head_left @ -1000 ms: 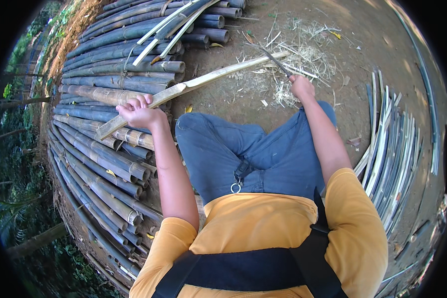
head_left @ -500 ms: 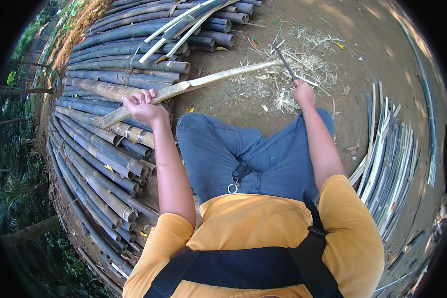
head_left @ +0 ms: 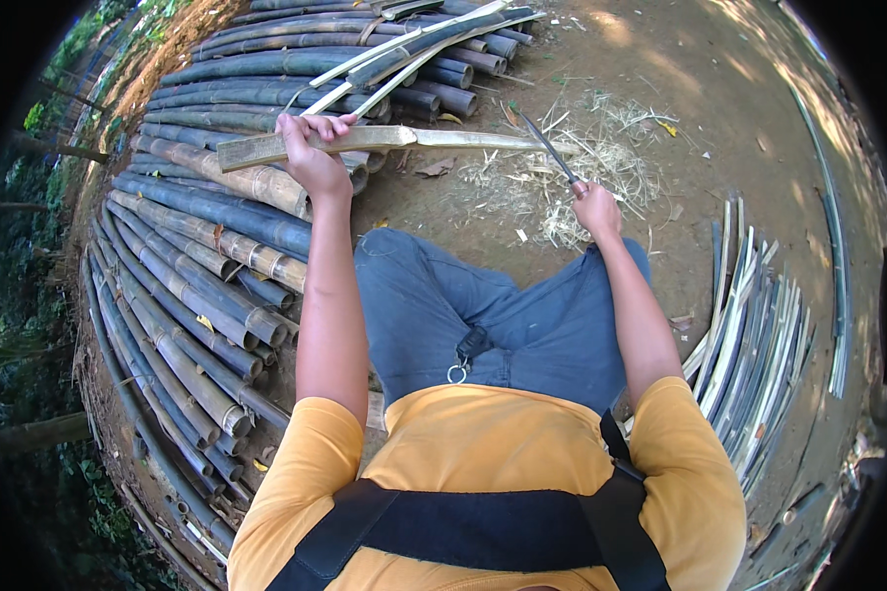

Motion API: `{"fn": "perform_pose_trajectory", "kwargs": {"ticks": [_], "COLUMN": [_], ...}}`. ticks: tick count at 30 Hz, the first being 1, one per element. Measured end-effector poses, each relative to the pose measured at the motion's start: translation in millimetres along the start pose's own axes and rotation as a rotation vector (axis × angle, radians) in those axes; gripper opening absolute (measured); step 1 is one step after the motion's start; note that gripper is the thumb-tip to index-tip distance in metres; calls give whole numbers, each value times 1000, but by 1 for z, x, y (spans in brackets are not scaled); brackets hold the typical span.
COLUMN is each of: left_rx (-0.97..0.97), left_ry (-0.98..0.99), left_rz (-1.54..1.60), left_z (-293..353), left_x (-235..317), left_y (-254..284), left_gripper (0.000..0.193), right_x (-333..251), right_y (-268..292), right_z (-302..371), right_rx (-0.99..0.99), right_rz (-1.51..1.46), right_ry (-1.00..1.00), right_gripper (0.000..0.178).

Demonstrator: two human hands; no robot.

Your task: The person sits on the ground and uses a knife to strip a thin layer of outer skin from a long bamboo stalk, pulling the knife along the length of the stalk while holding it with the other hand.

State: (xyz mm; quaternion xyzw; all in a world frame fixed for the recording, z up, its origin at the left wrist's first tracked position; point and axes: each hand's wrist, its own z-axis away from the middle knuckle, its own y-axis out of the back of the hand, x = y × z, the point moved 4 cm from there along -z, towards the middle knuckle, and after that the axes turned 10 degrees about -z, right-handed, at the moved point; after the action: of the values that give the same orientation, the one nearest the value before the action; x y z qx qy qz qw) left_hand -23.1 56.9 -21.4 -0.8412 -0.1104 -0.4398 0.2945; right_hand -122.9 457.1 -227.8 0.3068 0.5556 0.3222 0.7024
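Note:
My left hand (head_left: 315, 150) is wrapped round a split bamboo strip (head_left: 375, 139) near its left end. The strip runs level to the right, with a node partway along it, and its far end lies over a heap of pale shavings (head_left: 601, 187). In my right hand (head_left: 597, 211) is the handle of a knife (head_left: 550, 148). Its dark, narrow blade slants up and to the left, crossing the strip near that far end. Whether the edge touches the strip I cannot tell.
Many dark bamboo poles (head_left: 217, 202) are stacked on the left and far left. Pale split lengths (head_left: 414, 49) lie on top of the pile. A bundle of thin strips (head_left: 754, 345) rests on the dirt at the right. Long poles (head_left: 833, 227) lie farther right.
My left hand has moved up and away from me, bringing the strip from a slant to nearly level. The knife has shifted slightly left and nearer to me.

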Motion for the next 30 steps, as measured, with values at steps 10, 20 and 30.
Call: {"fn": "perform_pose_trajectory", "kwargs": {"ticks": [10, 20, 30], "left_rx": [-108, -171, -159], "left_ry": [136, 232, 235], "left_rz": [-444, -576, -620], "left_z": [-19, -6, -7], "left_x": [10, 6, -3], "left_y": [-9, 45, 68], "left_gripper": [44, 34, 30], "right_x": [33, 186, 92], "right_y": [69, 96, 99], "right_z": [-20, 12, 4], "right_rx": [105, 29, -187], "right_rz": [25, 226, 290], "right_ry": [-71, -268, -189], "right_gripper": [34, 45, 47]}}
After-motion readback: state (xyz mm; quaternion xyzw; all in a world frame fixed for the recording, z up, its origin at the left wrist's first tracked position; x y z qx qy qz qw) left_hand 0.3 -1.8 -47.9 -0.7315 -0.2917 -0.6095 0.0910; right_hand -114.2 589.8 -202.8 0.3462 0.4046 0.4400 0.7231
